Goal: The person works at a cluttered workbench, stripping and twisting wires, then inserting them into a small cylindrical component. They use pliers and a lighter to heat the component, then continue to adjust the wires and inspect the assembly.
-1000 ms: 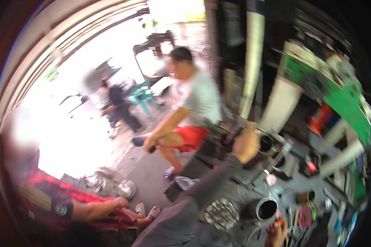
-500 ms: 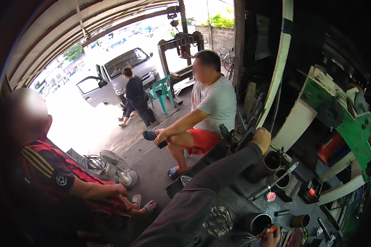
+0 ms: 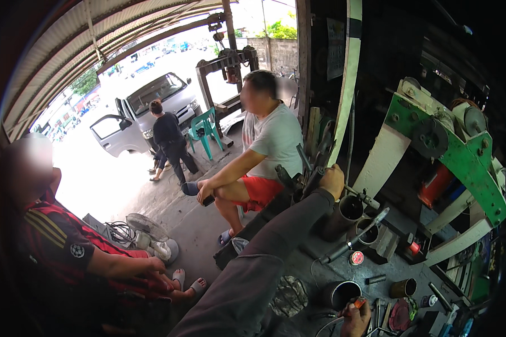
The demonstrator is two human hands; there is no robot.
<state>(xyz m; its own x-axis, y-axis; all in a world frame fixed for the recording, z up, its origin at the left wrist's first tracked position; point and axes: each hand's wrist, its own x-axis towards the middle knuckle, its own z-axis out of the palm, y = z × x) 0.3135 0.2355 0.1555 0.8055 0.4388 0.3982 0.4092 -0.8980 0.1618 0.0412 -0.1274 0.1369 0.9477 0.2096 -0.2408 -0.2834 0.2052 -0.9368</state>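
View steadies while both hands stay put

The blur of a second ago is gone, though the work itself appears little advanced. The right hand (image 3: pixel 354 321) keeps its grip closed around an orange piece (image 3: pixel 358 303), just beside an open cylinder (image 3: pixel 330 294) on the table (image 3: pixel 385 269). The left hand (image 3: pixel 333 181) stays at a dark metal fitting (image 3: pixel 314 181); how closed its grip is, I cannot tell.
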